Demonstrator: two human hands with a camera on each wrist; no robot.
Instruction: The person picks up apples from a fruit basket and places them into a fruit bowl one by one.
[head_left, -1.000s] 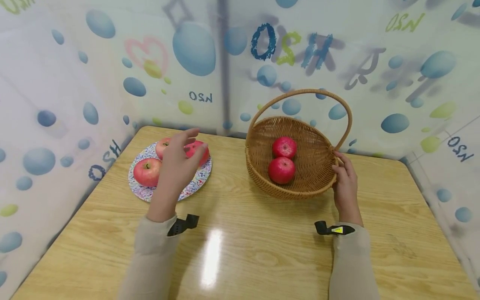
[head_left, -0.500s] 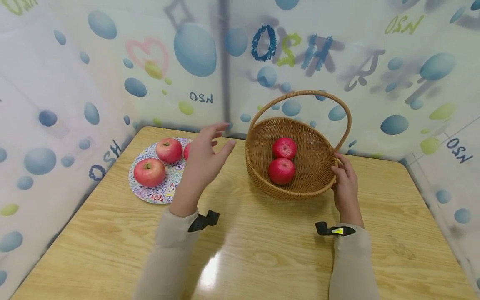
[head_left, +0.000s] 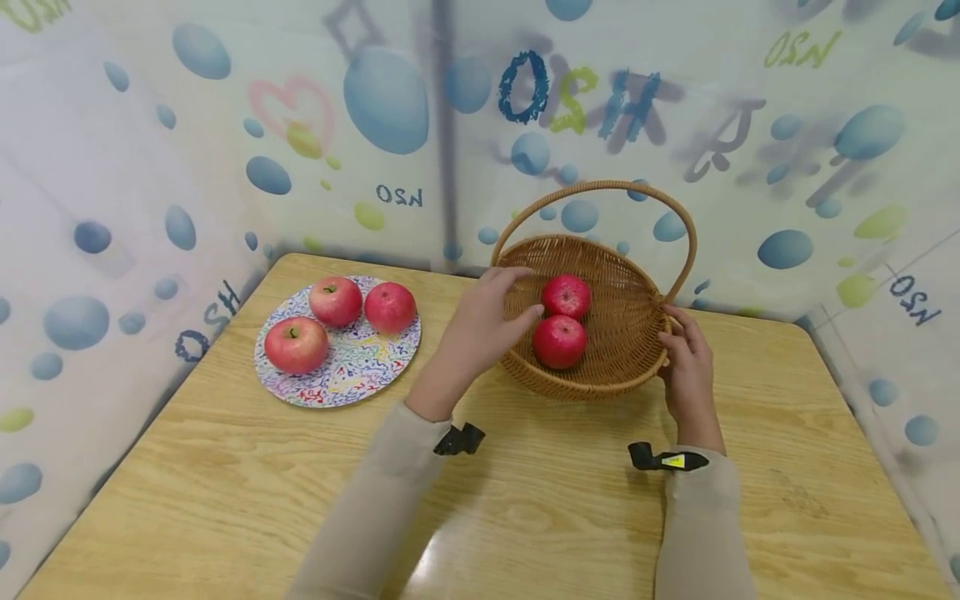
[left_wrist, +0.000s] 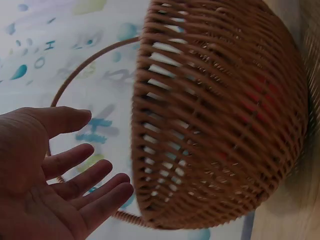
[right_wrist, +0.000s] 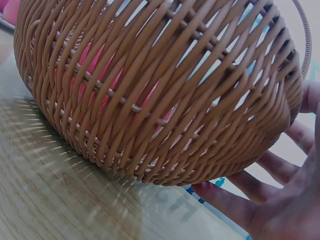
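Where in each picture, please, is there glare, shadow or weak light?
Head view: white glare on the table, beside the left sleeve; left wrist view: the basket and left hand look dim against the brighter wall; right wrist view: the basket's streaky shadow falls on the table.

Beige sleeves (head_left: 703, 529), black wristbands (head_left: 695, 460), one yellow-labelled

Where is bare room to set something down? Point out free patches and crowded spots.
Bare wooden table lies right of the right hand, in front of the patterned plate, and between the sleeves. Crowded: the plate, with three apples, and the wicker basket, with two red apples inside, the left hand at its left rim.
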